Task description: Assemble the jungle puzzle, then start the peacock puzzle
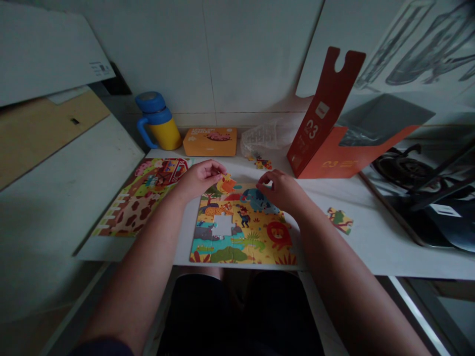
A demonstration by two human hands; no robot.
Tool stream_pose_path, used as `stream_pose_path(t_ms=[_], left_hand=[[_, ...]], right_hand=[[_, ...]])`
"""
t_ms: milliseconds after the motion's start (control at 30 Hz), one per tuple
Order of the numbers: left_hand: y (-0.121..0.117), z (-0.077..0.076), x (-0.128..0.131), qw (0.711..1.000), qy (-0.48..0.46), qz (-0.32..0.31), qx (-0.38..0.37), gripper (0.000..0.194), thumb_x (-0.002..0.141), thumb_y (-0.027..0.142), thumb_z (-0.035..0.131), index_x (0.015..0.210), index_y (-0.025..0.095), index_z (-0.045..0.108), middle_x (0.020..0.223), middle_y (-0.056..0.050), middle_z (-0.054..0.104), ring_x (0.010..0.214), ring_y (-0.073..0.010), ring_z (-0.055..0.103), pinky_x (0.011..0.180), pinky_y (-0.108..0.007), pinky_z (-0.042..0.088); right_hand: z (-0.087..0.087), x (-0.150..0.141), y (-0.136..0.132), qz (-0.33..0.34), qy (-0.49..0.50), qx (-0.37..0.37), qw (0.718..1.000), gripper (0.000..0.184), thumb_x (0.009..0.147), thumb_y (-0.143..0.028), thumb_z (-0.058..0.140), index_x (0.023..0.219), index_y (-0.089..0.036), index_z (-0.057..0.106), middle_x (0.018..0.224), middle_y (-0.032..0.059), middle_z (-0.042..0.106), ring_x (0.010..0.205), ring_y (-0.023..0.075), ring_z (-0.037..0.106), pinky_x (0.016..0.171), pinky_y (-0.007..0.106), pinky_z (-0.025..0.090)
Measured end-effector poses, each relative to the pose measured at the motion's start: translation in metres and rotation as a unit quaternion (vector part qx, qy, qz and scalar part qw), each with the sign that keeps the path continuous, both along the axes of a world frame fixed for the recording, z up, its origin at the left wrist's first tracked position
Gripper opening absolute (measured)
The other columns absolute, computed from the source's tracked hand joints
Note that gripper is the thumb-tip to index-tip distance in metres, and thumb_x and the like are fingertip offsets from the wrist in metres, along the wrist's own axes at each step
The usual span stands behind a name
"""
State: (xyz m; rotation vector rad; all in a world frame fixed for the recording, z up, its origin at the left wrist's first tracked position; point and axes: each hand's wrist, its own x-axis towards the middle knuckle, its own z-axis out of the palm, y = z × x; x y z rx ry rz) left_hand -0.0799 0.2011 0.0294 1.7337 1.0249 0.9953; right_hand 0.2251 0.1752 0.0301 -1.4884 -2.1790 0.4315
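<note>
A jigsaw puzzle (256, 247) with safari animals lies flat before me, with a hole left of its middle. My left hand (204, 175) is closed at the puzzle's upper left, its thumb and fingers pinching an orange and yellow puzzle piece (226, 184). The piece overlaps the puzzle's upper edge; I cannot tell whether it is seated. My right hand (280, 190) is at the upper right, by the blue elephant. Its thumb and index finger curl together at the puzzle's top edge, and what they hold, if anything, is hidden.
A loose puzzle piece (340, 220) lies to the right, and several pieces (262, 163) lie behind by a clear plastic bag (260, 140). A farm puzzle (137, 202) lies left. Behind stand a blue-yellow bottle (163, 126), an orange box (210, 142), an open red box (326, 153); a stove (411, 198) is right.
</note>
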Motion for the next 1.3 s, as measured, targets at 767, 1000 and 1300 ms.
stream_pose_path(t_ms=[767,1000,1300], left_hand=[[-0.015,-0.010,0.037,0.989,-0.079,-0.091,-0.087,0.033,0.079,0.035,0.089,0.094,0.021,0.062,0.088,0.001,0.063,0.078,-0.0133,0.063,0.077,-0.028,0.054],[-0.008,-0.009,0.026,0.997,-0.035,-0.056,-0.043,0.033,0.089,0.049,0.080,0.092,0.019,0.066,0.080,0.000,0.065,0.068,-0.0130,0.060,0.065,-0.025,0.048],[0.000,-0.007,0.012,0.997,0.041,0.028,0.055,0.036,0.094,0.052,0.070,0.082,0.018,0.067,0.067,0.002,0.056,0.059,-0.0116,0.047,0.055,-0.025,0.034]], right_hand=[[0.000,-0.016,-0.006,0.094,0.228,-0.110,0.963,0.029,0.098,-0.047,0.066,0.102,-0.020,0.074,0.091,0.0033,0.077,0.077,0.0163,0.064,0.070,0.028,0.048],[0.014,-0.001,-0.009,0.105,0.201,-0.136,0.964,0.034,0.100,-0.048,0.061,0.107,-0.020,0.078,0.094,0.0054,0.079,0.078,0.0170,0.067,0.069,0.028,0.049],[0.027,0.083,-0.079,-0.054,0.066,-0.191,0.978,0.030,0.091,-0.052,0.073,0.098,-0.023,0.080,0.088,0.0053,0.081,0.073,0.0200,0.070,0.063,0.029,0.050]])
